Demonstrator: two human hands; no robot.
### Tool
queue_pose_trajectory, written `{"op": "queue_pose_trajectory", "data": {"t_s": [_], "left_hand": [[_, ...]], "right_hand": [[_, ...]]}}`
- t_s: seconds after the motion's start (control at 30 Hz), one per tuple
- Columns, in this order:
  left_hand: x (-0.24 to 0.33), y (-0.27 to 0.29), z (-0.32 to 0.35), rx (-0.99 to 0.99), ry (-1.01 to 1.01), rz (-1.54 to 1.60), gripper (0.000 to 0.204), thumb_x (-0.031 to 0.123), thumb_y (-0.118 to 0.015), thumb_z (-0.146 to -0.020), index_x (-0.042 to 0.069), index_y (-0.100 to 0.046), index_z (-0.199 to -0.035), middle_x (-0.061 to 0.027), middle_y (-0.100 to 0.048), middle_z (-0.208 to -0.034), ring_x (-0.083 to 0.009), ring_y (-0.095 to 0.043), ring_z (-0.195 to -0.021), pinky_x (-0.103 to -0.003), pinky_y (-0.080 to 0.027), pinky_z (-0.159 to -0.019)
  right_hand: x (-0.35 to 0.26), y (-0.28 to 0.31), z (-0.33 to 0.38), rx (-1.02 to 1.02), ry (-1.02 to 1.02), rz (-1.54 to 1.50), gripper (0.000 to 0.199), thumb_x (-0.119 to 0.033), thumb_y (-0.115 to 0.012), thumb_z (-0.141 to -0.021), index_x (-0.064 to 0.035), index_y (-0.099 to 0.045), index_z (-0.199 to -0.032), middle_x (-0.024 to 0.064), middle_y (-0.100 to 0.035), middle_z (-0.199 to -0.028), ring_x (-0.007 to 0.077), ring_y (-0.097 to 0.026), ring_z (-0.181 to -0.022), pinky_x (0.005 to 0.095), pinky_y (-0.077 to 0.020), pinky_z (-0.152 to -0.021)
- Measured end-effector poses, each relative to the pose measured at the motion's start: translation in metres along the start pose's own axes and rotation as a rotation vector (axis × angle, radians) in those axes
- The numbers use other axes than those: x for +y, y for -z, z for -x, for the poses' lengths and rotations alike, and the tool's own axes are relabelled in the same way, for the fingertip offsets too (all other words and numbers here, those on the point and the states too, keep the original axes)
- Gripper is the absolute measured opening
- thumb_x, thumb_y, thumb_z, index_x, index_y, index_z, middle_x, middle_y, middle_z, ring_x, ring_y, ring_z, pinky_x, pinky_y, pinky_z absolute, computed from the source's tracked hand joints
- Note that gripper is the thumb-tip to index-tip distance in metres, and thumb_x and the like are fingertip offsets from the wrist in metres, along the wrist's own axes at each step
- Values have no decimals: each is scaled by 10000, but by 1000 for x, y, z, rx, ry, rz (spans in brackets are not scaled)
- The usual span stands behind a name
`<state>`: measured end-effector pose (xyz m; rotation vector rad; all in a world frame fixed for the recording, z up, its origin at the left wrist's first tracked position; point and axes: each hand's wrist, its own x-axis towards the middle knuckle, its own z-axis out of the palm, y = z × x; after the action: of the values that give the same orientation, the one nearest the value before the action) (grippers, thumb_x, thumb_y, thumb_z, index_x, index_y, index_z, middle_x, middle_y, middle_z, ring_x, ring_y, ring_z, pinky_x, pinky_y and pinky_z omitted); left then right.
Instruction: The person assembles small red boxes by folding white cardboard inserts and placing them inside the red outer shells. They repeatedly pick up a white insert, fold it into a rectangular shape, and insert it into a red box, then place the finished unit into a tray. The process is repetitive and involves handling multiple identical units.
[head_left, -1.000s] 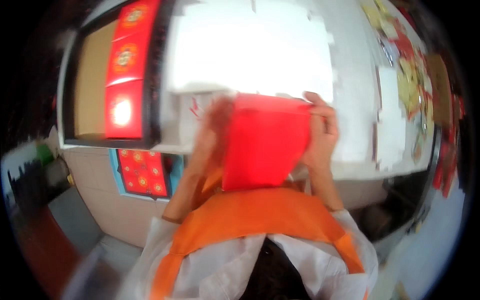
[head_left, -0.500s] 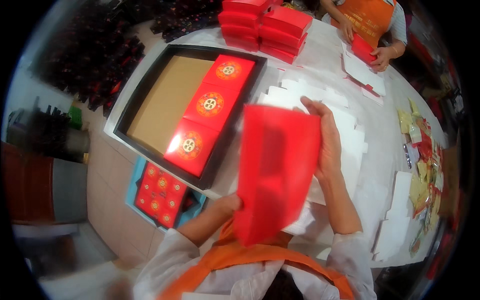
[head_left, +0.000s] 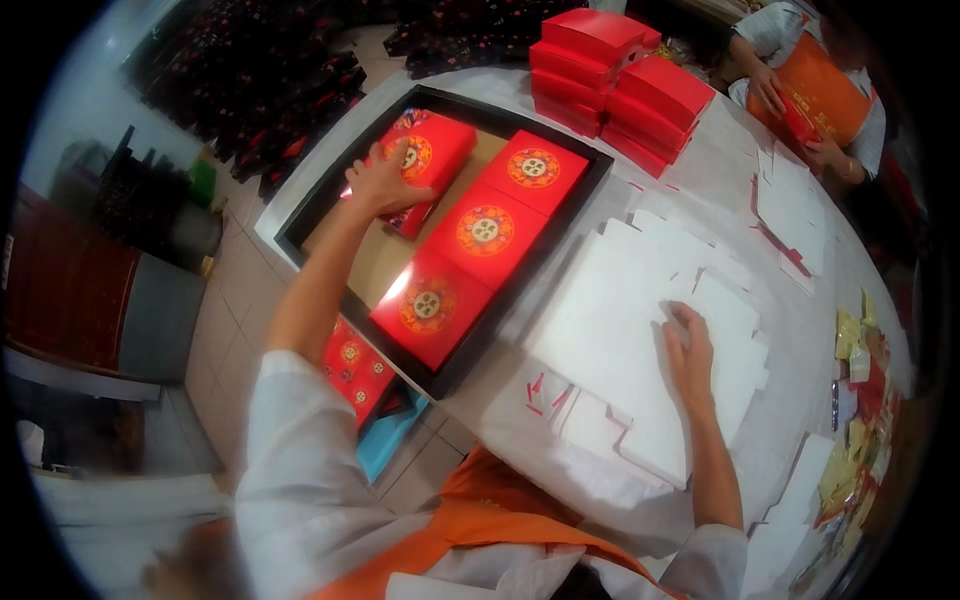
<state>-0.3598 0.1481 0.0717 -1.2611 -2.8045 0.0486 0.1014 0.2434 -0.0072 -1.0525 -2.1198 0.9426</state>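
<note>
One orange apron [head_left: 490, 485] and two white sleeves [head_left: 305, 450] are nearest. Left of them, below the table [head_left: 490, 395], a blue box [head_left: 390, 440] partly shows, its top red with round patterns. The right hand [head_left: 690, 360] is over white card [head_left: 625, 290], fingers loosely bent and close together, with nothing visibly held; whether it touches the card, I cannot tell.

Further left, a black-rimmed tray [head_left: 518, 277] sits on the table, with three red boxes [head_left: 485, 235] in a row along its right side. Another red box [head_left: 448, 145] is inside, toward the far left corner, apart from that row. The left hand [head_left: 380, 182] is on it, fingers and thumb spread.

Yellow packets [head_left: 860, 400] lie at the table's right. Beyond the tray stand red stacks [head_left: 650, 105]; far right, a co-worker [head_left: 835, 90] holds something red [head_left: 798, 120].
</note>
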Motion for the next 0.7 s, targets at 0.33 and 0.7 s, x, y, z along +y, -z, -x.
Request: {"op": "queue_pose_trajectory", "data": {"t_s": [0.33,0.7], "left_hand": [[26,-48,-27,-48,-135,490,833,538,-612,-670,153,-335,-1355,-203,-274,-1384,-368,-323,-1245,-454,-220,-1030],[-6,-141,-21,211,308,1589,460,251,-561,-832,3,-457,-1205,-129,-526,-1115,-216,-506,-1007,-337,-407,-864]], "right_hand": [[-4,2,-2,37,-28,-15,255,-93,-519,-859,-12,-537,-1100,106,-562,-1072,210,-533,-1015,292,-400,-893],[-1,-4,0,32,8,-40,241,-60,-514,-859,-4,-535,-1093,96,-557,-1059,191,-537,-1009,280,-446,-838]]}}
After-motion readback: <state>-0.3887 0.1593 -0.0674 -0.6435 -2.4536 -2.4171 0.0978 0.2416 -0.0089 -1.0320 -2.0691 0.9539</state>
